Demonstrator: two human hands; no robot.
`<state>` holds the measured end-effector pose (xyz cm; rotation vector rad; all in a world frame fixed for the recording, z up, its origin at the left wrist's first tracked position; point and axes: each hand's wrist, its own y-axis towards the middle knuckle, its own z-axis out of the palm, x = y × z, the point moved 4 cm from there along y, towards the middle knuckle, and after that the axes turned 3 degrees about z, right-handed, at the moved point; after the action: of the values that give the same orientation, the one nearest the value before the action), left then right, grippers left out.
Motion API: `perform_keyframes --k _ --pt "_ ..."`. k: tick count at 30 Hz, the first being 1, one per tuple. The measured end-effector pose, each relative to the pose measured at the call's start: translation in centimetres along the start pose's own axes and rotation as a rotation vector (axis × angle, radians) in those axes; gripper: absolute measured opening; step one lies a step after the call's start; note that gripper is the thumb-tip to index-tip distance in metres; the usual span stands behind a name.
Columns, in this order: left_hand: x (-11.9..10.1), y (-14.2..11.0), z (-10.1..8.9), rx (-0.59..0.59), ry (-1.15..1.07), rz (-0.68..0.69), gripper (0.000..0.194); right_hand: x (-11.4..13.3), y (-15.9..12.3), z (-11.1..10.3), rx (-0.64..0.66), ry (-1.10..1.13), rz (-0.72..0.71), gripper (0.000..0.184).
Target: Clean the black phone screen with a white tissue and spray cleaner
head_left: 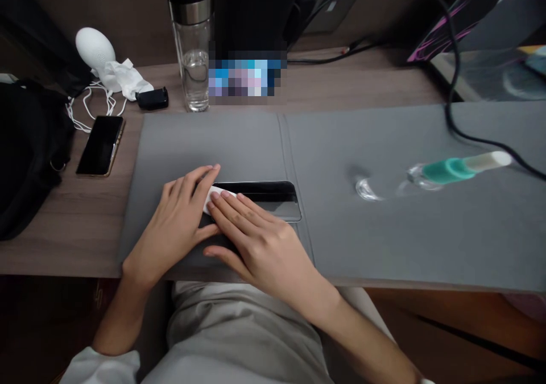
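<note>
A dark phone (279,210) lies screen up on the grey desk mat, its glossy face reflecting light. My left hand (181,219) spans the phone's left end, fingers at the far edge and thumb at the near edge. The fingers of my right hand (256,236) are stretched together, pressing a folded white wipe (224,191) against the screen. My hands hide most of the wipe and the phone's left part. To the right, a clear spray bottle (384,189) with a teal and white top lies on its side.
A grey desk mat (362,247) covers much of the wooden desk. Behind it stands a clear water bottle (196,77). At left are another phone (101,145), a black clip-like object (152,98), crumpled tissue (125,79), a white rounded device (94,47) and a black bag (29,151). A black cable (478,139) crosses the right side.
</note>
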<state>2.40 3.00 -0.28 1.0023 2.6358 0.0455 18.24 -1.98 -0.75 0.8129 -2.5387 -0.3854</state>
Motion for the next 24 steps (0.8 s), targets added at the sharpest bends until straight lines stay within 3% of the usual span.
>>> perform_keyframes --k 9,16,24 --pt "-0.1 0.1 -0.1 0.027 0.049 0.006 0.082 -0.3 -0.7 -0.7 0.005 0.024 -0.013 0.051" --pt "0.2 -0.1 0.1 0.009 0.062 0.026 0.089 -1.0 0.5 0.3 0.008 -0.06 0.033 0.055" --pt "0.2 0.0 0.2 0.006 0.088 0.035 0.084 -1.0 0.2 0.5 -0.015 -0.115 0.08 0.059"
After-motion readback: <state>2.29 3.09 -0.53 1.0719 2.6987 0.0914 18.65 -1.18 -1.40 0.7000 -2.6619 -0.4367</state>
